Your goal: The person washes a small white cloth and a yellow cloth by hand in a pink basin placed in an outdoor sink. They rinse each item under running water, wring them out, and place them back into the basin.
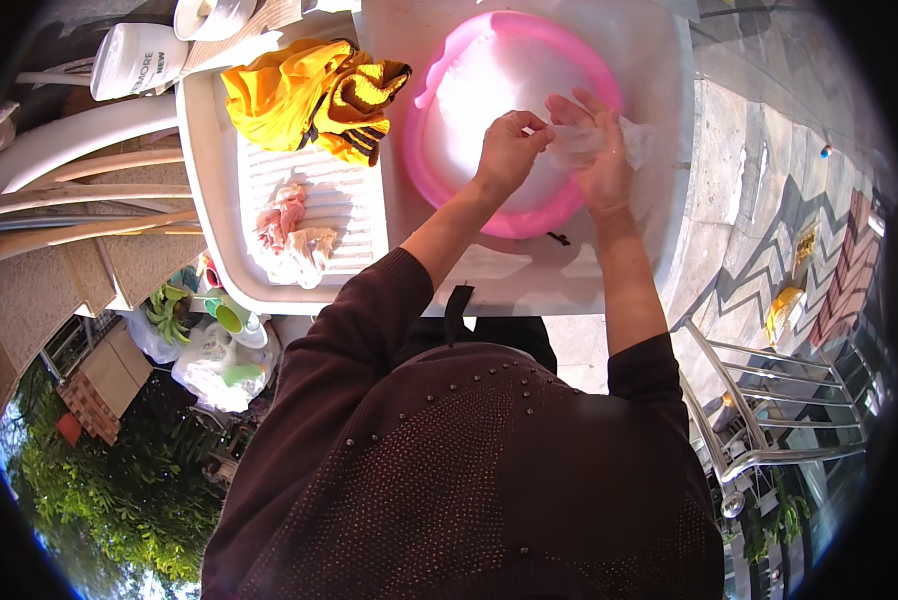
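A thin, translucent whitish piece (578, 144) stretches between my hands above the right part of a pink plastic basin (416, 157); I cannot tell whether it is sheer cloth or plastic film. My left hand (510, 150) pinches its left end between thumb and fingertips. Across the palm of my right hand (606, 169) runs the rest of it, beneath the thumb, with the fingers partly spread. Its loose end hangs out on the right. White suds (471, 97) fill the basin, glaring in the sun. The basin sits in a white laundry sink (644, 262).
Left of the basin, a ribbed washboard (355, 217) carries a pink and cream crumpled cloth (291, 232). A yellow garment with black stripes (306, 97) lies behind it. White tubs (138, 61) stand at the far left. A metal rail (779, 424) rises at the right.
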`<state>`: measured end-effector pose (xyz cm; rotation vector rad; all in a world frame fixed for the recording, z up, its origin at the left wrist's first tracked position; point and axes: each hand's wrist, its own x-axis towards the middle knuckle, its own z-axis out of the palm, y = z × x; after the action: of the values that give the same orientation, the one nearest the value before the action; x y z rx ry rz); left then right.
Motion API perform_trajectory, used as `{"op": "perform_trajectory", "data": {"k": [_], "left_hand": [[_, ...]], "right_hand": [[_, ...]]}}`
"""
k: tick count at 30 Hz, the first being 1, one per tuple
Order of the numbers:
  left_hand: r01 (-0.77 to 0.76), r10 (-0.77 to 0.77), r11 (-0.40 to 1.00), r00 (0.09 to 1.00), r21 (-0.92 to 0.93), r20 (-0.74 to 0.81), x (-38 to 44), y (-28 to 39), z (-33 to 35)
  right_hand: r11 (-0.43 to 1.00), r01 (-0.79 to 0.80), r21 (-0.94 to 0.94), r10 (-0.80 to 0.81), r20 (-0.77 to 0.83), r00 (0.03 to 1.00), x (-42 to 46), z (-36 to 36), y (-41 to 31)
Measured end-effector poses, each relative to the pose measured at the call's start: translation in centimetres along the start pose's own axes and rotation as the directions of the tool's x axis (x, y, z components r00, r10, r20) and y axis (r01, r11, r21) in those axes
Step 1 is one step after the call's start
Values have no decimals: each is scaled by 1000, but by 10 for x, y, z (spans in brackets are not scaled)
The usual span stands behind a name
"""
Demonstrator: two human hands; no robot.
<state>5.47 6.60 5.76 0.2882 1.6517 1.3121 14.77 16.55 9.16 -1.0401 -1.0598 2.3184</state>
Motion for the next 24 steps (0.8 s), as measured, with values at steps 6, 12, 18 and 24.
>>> {"op": "perform_trajectory", "data": {"k": [6, 12, 18, 24], "left_hand": [[54, -52, 979, 999, -197, 14, 3, 10, -17], [42, -35, 938, 999, -345, 25, 10, 10, -29], [-5, -13, 957, 998, -290, -61, 15, 0, -35], [97, -142, 961, 977, -259, -161, 5, -3, -28]], "right_hand": [[968, -75, -239, 62, -64, 996, -3, -13, 1], [906, -162, -392, 48, -284, 957, -3, -33, 12], [939, -32, -342, -18, -143, 990, -9, -22, 3], [947, 43, -319, -78, -99, 992, -15, -13, 6]]}}
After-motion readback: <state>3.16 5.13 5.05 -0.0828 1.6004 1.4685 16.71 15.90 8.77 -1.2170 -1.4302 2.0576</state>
